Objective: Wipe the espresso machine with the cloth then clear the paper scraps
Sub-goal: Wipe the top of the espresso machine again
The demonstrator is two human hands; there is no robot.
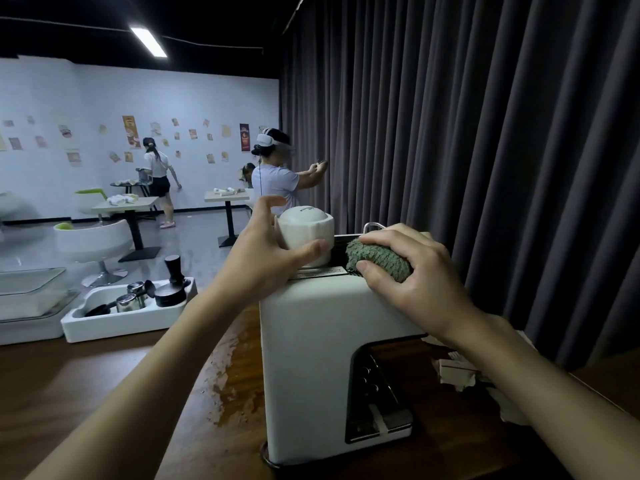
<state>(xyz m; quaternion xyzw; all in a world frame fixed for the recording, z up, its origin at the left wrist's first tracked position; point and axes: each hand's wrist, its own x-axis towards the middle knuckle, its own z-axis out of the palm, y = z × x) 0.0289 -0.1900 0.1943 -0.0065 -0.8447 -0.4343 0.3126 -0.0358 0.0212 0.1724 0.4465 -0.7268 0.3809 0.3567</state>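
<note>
A white espresso machine (pixel 311 358) stands on the brown wooden counter (pixel 86 393). My right hand (pixel 412 271) is closed around a bunched green cloth (pixel 377 259) and presses it on the machine's top right edge. A white cup (pixel 306 233) sits upside down on the machine's top, and my left hand (pixel 266 251) grips its side. White paper scraps (pixel 457 372) lie on the counter to the right of the machine, partly hidden behind my right forearm.
A white foam tray (pixel 128 317) with a black tamper and metal pitchers sits at the counter's far left. A glass case (pixel 27 292) is beside it. Dark curtains hang close behind. Other people, tables and chairs are farther back.
</note>
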